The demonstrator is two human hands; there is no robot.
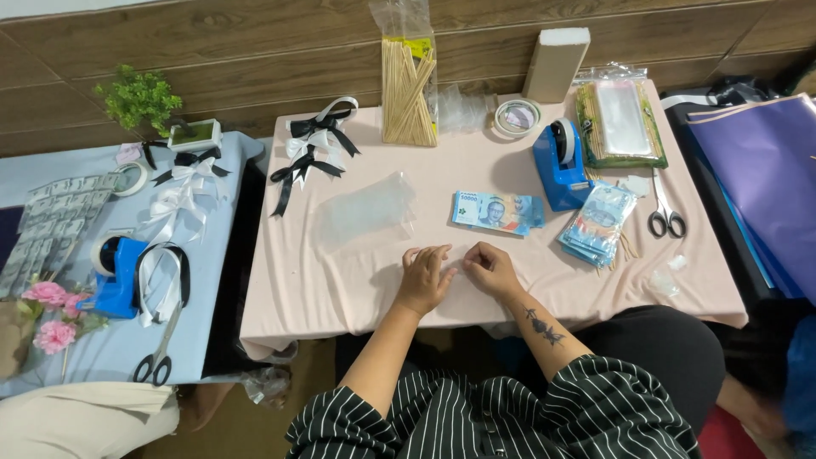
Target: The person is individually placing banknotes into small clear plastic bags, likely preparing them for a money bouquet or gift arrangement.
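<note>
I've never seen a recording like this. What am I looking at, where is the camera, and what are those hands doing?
There is no machine here: a person wears a camera on the head, looking down at their own hands. The left hand and right hand meet over a table with a pale pink cloth, pinching something small and clear; I cannot tell what. Nearby lie a clear plastic sleeve, a stack of blue banknotes, a blue tape dispenser, a bag of wooden sticks, black-and-white ribbon bows and scissors.
</note>
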